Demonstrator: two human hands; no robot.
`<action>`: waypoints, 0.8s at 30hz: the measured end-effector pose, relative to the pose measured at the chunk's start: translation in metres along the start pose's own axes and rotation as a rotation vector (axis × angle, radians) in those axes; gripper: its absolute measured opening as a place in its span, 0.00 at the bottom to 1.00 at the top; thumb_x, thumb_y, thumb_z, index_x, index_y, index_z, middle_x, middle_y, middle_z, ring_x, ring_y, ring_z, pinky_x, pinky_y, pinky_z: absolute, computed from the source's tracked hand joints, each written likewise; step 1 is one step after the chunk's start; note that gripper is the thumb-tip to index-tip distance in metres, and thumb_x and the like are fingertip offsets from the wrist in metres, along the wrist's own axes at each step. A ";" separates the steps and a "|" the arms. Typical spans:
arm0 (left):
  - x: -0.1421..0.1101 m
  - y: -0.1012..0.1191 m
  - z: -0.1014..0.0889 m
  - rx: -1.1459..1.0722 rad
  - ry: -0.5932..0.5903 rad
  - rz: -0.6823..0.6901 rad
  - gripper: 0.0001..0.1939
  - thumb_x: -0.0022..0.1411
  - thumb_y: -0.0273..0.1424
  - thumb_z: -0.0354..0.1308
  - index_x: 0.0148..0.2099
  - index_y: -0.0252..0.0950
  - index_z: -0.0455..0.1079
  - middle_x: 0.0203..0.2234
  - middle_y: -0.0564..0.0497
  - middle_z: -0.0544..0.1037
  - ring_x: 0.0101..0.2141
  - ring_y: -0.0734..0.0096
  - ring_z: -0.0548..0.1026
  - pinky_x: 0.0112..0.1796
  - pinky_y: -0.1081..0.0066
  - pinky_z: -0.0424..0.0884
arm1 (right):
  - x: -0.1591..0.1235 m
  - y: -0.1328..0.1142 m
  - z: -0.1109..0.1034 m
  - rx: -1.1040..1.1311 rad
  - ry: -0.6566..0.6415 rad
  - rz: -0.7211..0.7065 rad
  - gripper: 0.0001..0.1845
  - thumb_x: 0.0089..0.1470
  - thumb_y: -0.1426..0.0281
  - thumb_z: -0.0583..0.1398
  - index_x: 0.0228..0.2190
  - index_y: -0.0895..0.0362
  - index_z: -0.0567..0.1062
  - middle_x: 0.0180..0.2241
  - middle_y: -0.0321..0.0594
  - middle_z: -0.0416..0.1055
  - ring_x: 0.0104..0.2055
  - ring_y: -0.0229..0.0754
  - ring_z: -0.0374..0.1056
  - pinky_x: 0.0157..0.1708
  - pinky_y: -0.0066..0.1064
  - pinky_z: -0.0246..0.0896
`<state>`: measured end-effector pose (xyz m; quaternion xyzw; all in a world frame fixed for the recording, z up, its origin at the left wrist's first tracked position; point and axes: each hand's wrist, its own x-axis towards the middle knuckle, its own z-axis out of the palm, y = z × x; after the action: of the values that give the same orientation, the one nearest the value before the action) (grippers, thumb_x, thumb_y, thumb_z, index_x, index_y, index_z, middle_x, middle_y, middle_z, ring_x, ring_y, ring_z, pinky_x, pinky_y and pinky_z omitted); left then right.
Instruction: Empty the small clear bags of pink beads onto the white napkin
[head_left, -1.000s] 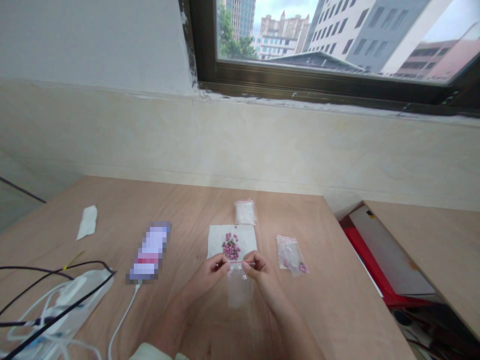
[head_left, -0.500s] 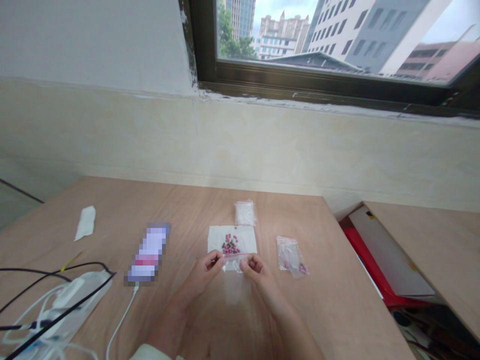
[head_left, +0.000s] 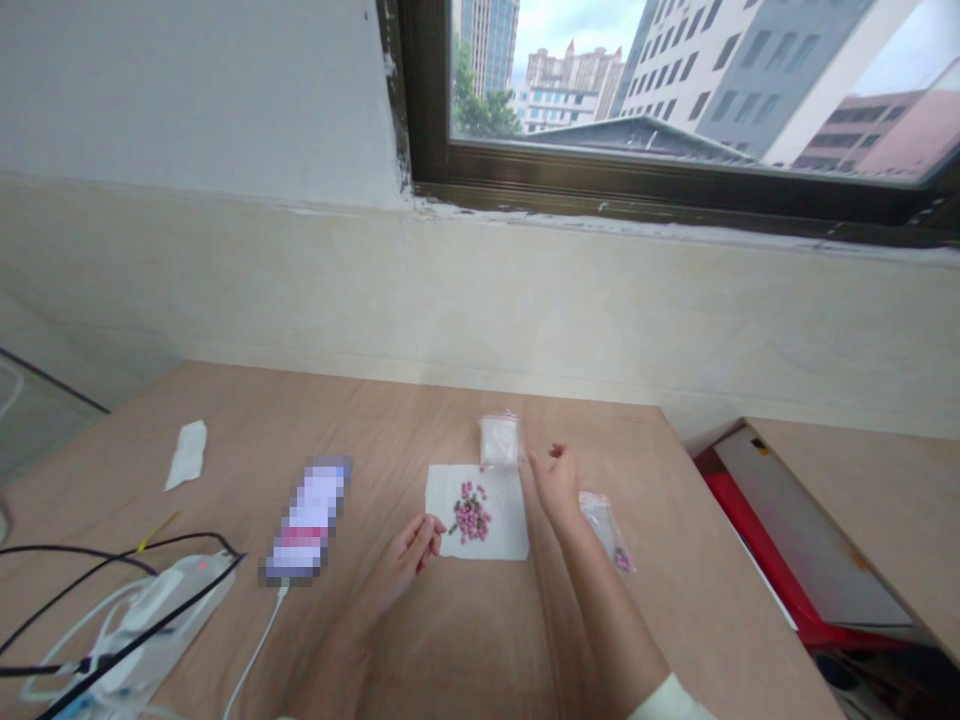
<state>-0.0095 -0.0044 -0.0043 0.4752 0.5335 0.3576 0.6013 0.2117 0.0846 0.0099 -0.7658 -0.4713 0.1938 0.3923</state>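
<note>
On a white paper sheet (head_left: 504, 541) lies a small heap of pink bud-like pieces (head_left: 472, 512) with some dark ones among them. My left hand (head_left: 418, 545) is closed at the sheet's left edge, thumb against curled fingers; whatever they may hold is hidden. Beyond the sheet is a stack of clear zip bags (head_left: 500, 440). My right hand (head_left: 556, 485) is just right of that stack, fingers curled and closed; I cannot make out anything in them. Partly behind my right forearm lies a clear zip bag (head_left: 602, 518) with a few pink pieces in its lower corner.
A phone (head_left: 311, 515) on a white charging cable lies to the left. Further left are a power strip (head_left: 176, 610) with tangled cords and a white paper scrap (head_left: 187, 455). Wall and window border the table's back; a shelf with a red item (head_left: 765, 540) is at right.
The small clear bag both hands held over the sheet's front is no longer seen there. My right hand has moved away and right, beside the bag stack; my left stays near the sheet.
</note>
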 end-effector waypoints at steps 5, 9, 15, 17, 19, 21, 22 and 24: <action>0.003 -0.001 0.000 0.027 -0.021 0.005 0.19 0.54 0.45 0.45 0.32 0.34 0.63 0.19 0.57 0.62 0.18 0.80 0.58 0.21 0.78 0.54 | -0.039 0.049 -0.028 -0.590 0.124 0.055 0.24 0.40 0.68 0.56 0.41 0.68 0.65 0.39 0.63 0.64 0.42 0.58 0.58 0.36 0.41 0.49; 0.002 0.000 0.007 0.061 -0.054 0.015 0.18 0.56 0.44 0.43 0.31 0.35 0.63 0.19 0.57 0.62 0.19 0.79 0.58 0.21 0.78 0.54 | -0.059 0.081 -0.041 -0.570 0.058 -0.051 0.16 0.44 0.70 0.52 0.37 0.63 0.70 0.37 0.55 0.68 0.39 0.52 0.62 0.36 0.37 0.51; -0.005 0.004 0.010 0.113 -0.099 0.015 0.17 0.57 0.43 0.42 0.32 0.35 0.63 0.20 0.57 0.62 0.20 0.79 0.59 0.22 0.78 0.54 | -0.059 0.096 -0.052 -0.372 0.027 -0.132 0.18 0.48 0.69 0.48 0.34 0.62 0.73 0.35 0.50 0.71 0.36 0.49 0.66 0.37 0.36 0.54; -0.006 0.004 0.009 0.120 -0.085 0.019 0.18 0.56 0.44 0.43 0.32 0.34 0.63 0.20 0.57 0.62 0.20 0.79 0.59 0.21 0.78 0.54 | -0.058 0.096 -0.055 -0.352 0.008 -0.087 0.19 0.48 0.68 0.47 0.34 0.63 0.74 0.32 0.50 0.72 0.34 0.50 0.67 0.35 0.38 0.55; -0.006 0.002 0.007 0.125 -0.073 0.023 0.19 0.55 0.45 0.43 0.32 0.34 0.63 0.19 0.57 0.62 0.20 0.79 0.59 0.21 0.78 0.55 | -0.055 0.094 -0.060 -0.333 0.007 -0.031 0.20 0.48 0.68 0.47 0.34 0.64 0.74 0.30 0.51 0.73 0.32 0.50 0.67 0.33 0.39 0.56; -0.006 0.000 0.006 0.129 -0.067 0.028 0.18 0.55 0.45 0.43 0.32 0.34 0.63 0.19 0.57 0.63 0.20 0.79 0.59 0.21 0.78 0.55 | -0.053 0.089 -0.068 -0.297 0.058 0.018 0.20 0.46 0.68 0.47 0.34 0.65 0.73 0.30 0.52 0.72 0.32 0.50 0.67 0.33 0.40 0.57; -0.006 0.000 0.005 0.132 -0.063 0.032 0.18 0.55 0.44 0.44 0.31 0.34 0.63 0.19 0.57 0.63 0.20 0.79 0.59 0.21 0.79 0.55 | -0.053 0.085 -0.073 -0.266 0.104 0.031 0.20 0.46 0.68 0.47 0.34 0.65 0.73 0.30 0.52 0.72 0.32 0.51 0.67 0.34 0.40 0.57; -0.006 0.002 0.006 0.142 -0.055 0.041 0.16 0.54 0.43 0.46 0.31 0.34 0.64 0.19 0.57 0.63 0.19 0.79 0.59 0.21 0.79 0.55 | -0.056 0.073 -0.082 -0.149 0.184 0.047 0.20 0.46 0.65 0.48 0.34 0.64 0.73 0.30 0.51 0.72 0.32 0.50 0.67 0.33 0.40 0.58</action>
<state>-0.0049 -0.0103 -0.0008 0.5371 0.5310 0.3179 0.5731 0.2809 -0.0169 -0.0012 -0.8180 -0.4285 0.0962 0.3714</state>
